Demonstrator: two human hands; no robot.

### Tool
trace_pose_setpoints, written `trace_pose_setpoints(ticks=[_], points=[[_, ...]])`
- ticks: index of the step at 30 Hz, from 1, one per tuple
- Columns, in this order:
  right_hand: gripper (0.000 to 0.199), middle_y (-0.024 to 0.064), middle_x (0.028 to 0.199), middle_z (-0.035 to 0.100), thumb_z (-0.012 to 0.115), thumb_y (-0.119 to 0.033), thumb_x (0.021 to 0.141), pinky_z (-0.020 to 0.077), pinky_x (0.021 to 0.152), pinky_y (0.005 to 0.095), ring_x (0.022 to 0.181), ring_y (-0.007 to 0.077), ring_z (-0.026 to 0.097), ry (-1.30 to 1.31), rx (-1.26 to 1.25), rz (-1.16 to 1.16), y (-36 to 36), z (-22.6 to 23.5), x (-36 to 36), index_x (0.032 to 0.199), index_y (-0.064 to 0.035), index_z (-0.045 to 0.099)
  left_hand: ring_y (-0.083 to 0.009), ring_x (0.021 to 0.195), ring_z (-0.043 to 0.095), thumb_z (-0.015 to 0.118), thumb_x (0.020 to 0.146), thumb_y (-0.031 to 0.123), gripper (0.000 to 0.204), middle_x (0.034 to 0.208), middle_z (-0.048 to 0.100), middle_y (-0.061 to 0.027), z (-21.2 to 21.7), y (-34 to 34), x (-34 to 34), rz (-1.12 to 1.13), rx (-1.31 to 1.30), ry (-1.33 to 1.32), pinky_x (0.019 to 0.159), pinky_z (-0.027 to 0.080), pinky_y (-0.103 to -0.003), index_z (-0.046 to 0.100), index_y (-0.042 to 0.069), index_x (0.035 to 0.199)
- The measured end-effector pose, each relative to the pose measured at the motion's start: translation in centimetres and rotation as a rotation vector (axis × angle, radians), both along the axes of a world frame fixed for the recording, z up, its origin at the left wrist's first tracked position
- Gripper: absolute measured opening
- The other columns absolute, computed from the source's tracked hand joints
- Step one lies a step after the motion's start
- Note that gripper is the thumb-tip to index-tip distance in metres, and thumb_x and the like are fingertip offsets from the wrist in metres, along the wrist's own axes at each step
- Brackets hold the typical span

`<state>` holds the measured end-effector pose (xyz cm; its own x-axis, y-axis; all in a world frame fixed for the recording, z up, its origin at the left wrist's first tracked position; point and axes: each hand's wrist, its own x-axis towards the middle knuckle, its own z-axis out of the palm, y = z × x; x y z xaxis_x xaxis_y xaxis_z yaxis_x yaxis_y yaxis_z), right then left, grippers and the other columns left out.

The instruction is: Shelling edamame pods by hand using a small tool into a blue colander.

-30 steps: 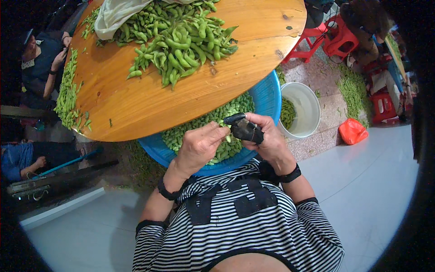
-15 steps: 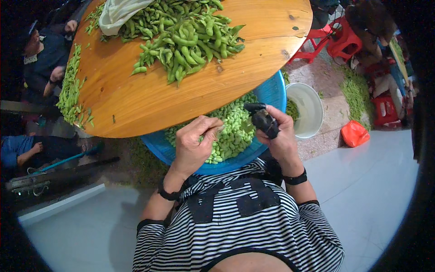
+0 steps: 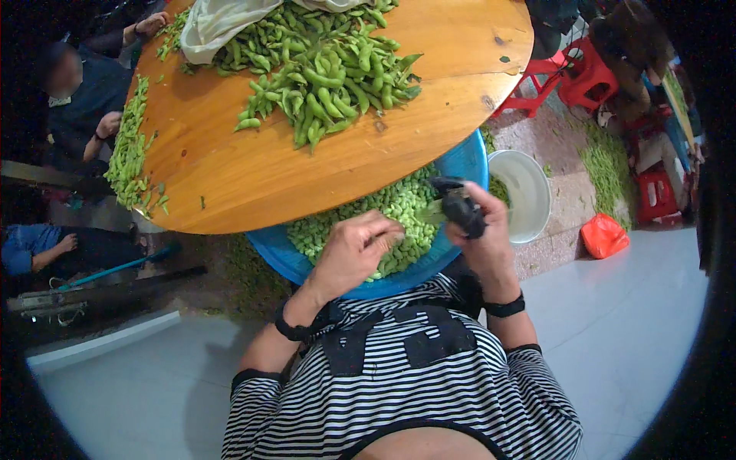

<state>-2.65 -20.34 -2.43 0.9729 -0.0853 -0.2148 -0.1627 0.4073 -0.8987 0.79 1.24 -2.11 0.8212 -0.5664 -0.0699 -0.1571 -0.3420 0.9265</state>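
Note:
My left hand (image 3: 360, 249) hovers over a blue basin (image 3: 468, 165) of shelled green beans (image 3: 337, 218). Its thumb and forefinger are pinched together, and whatever they hold is too small to make out. Close to its right, my right hand (image 3: 488, 226) is closed, with black coverings (image 3: 462, 215) over some fingers. At those black tips shows a pale green bean pod (image 3: 432, 212), blurred by motion. Above the basin, a heap of green bean pods (image 3: 330, 84) lies on the wooden table (image 3: 253, 184).
The table's rounded edge overhangs the basin. A whitish cloth bag (image 3: 211, 34) lies by the pods. More pods (image 3: 130, 161) line the left edge, near another person (image 3: 88, 96). At right stand a pale bucket (image 3: 533, 195), a red plastic bag (image 3: 605, 236) and red stools (image 3: 589, 80).
My left hand has moved slightly right and down over the basin. My right hand has also shifted a little right and down, blurring at the black fingertips. The view itself has shifted slightly.

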Motion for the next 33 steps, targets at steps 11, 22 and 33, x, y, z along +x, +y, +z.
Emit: trace_pose_setpoints(ticks=[11, 22, 33], points=[[0.028, 0.0098, 0.109, 0.068, 0.056, -0.007, 0.093, 0.0475, 0.087, 0.0291, 0.095, 0.0134, 0.061, -0.128, -1.364, -0.59, -14.6, -1.3, -2.6, 0.12, 0.0013, 0.061, -0.019, 0.079, 0.063, 0.063, 0.086, 0.009, 0.019, 0.096, 0.067, -0.0103, 7.7, 8.9, 6.9, 0.458, 0.36, -0.381, 0.072, 0.05, -0.029, 0.067, 0.0, 0.103], [0.031, 0.0113, 0.108, 0.067, 0.056, 0.001, 0.088, 0.0465, 0.089, 0.0281, 0.098, 0.0152, 0.061, -0.185, -1.008, -0.447, -10.1, -0.8, -1.1, 0.118, 0.0044, 0.062, -0.0275, 0.079, 0.061, 0.064, 0.081, 0.008, 0.023, 0.09, 0.064, -0.0147, 5.6, 13.3, 13.6, 0.359, 0.562, -0.616, 0.073, 0.048, -0.035, 0.065, -0.002, 0.101], [0.033, 0.0016, 0.076, 0.056, 0.062, -0.013, 0.088, 0.0355, 0.056, 0.0231, 0.065, 0.0077, 0.047, -0.424, -0.705, 0.232, 2.3, 4.5, 0.6, 0.118, -0.001, 0.064, -0.0055, 0.049, 0.054, 0.061, 0.093, 0.007, 0.017, 0.082, 0.069, -0.0061, 5.4, 3.5, 1.2, 0.263, -0.365, 0.466, 0.043, 0.041, -0.019, 0.065, -0.004, 0.104]])
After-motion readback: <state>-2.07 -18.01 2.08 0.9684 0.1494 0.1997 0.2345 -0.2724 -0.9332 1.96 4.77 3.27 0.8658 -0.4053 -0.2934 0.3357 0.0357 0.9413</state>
